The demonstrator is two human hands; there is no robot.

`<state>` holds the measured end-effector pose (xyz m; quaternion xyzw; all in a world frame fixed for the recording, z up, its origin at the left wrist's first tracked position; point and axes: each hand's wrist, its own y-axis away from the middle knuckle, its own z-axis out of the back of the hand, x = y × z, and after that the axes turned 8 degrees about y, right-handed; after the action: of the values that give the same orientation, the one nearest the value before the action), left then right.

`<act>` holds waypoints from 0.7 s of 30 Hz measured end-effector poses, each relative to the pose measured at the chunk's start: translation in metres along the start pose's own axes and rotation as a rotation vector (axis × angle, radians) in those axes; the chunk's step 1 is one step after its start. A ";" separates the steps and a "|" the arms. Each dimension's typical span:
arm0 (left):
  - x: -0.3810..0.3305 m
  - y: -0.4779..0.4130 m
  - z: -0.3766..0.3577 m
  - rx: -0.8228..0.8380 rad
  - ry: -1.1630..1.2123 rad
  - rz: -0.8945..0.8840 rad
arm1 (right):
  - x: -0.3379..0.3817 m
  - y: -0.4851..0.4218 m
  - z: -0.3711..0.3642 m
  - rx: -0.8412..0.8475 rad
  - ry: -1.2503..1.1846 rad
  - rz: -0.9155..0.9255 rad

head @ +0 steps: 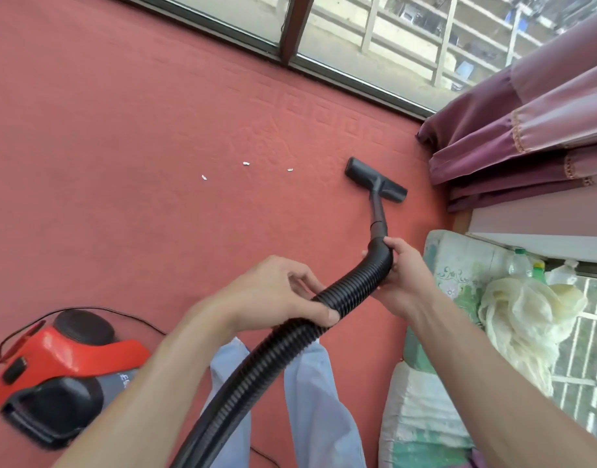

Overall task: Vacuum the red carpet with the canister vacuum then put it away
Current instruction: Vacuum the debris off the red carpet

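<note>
The red carpet [121, 146] fills most of the floor. A red and black canister vacuum [57, 369] sits on it at the lower left. Its black ribbed hose [273, 349] rises up the middle. My left hand [280, 292] grips the hose partway along. My right hand [402, 275] holds the curved hose end where the wand [378, 211] begins. The dark floor nozzle [375, 179] rests flat on the carpet near the curtain. Three small white scraps [245, 163] lie on the carpet left of the nozzle.
A large window [324, 45] runs along the far carpet edge. Purple curtains [527, 136] hang at the right. Folded bedding [435, 400] and a pale plastic bag [527, 315] sit at the lower right. The vacuum's black cord [128, 315] trails across the carpet.
</note>
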<state>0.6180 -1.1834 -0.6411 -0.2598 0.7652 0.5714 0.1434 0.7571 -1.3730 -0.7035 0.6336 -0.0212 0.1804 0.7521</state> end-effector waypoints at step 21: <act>0.028 0.053 0.006 -0.018 0.199 0.022 | -0.007 0.037 -0.057 -0.084 0.206 0.251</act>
<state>0.5652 -1.1734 -0.6150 -0.3084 0.7733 0.5509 0.0581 0.7279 -1.3148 -0.6818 0.5720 -0.0304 0.3358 0.7477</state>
